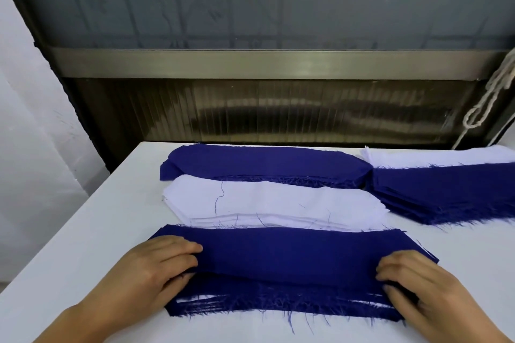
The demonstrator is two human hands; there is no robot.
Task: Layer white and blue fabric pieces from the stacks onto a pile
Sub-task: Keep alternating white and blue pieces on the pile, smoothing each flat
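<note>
A layered pile (284, 306) of blue and white pieces lies at the table's near edge, frayed edges showing. On top of it lies a blue fabric piece (289, 253), slightly raised along its near edge. My left hand (156, 267) pinches that piece's left end, fingers curled at its edge. My right hand (418, 284) holds its right end the same way. Behind the pile lies a white stack (278, 203), and behind that a blue stack (264, 163).
The white table (83, 231) runs to a far edge by a dark ribbed panel. At the right lie another blue stack (446, 192) and a white stack (446, 157). A cord (485, 103) hangs at the far right. White cloth hangs on the left.
</note>
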